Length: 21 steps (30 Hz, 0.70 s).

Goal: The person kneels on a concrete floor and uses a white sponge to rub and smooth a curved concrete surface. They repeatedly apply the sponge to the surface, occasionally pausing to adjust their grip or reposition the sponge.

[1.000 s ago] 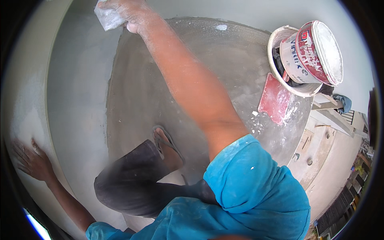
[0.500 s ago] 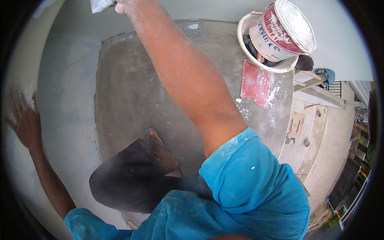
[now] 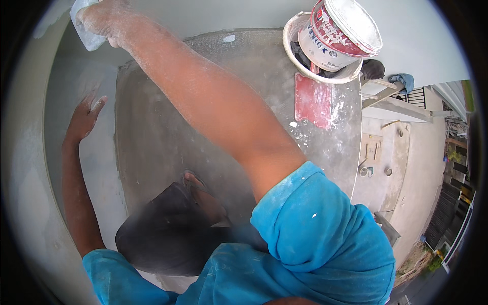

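We have our right hand (image 3: 104,21) up at the top left, its fingers closed around a whitish, flat, dust-coated pad (image 3: 90,40) held close to the pale wall; whether the pad's face presses on the wall, we cannot tell. Our left hand (image 3: 85,116) holds nothing, thumb and fingers apart, in front of the light-grey, cloudy-surfaced recessed wall strip (image 3: 96,157); we cannot make out whether its fingertips touch it. White powder coats our right hand and forearm, so we judge the work on the walls to be well under way. The light-grey, smooth-looking wall stretch (image 3: 254,12) beyond the floor seems even, while the pale, rounded-looking wall face (image 3: 28,168) at the far left shows blotchy white patches, as does the recessed strip, so we take those parts to be less finished; how much is left outside the view, we cannot say. On the grey, powder-smeared concrete floor (image 3: 157,112), a white-rimmed round tub (image 3: 347,79) has a red-and-white, lidded cylindrical pail (image 3: 317,50) tilted in it. A red, flat, rectangular board (image 3: 310,99) lies just beside the tub, with white crumbs (image 3: 302,138) scattered near it.
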Available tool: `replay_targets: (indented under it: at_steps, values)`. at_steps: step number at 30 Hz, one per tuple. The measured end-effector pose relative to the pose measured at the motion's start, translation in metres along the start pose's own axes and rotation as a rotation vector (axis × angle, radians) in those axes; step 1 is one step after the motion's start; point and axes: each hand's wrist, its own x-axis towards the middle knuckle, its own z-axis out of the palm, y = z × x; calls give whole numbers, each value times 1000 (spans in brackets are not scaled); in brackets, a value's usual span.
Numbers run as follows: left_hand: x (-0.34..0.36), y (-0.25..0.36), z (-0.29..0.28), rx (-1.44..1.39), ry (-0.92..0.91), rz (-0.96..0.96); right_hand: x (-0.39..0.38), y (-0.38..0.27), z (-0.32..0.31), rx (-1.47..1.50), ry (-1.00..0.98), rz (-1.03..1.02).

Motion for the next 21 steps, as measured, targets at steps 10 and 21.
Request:
replay_targets:
  at_steps: [10, 21]
  values:
    - [118, 8, 87, -1070, 322, -285, -5, 63, 17, -354, -5, -116]
    - [238, 78, 80, -2377, 578, -182, 3, 97, 26, -488, 199, -413]
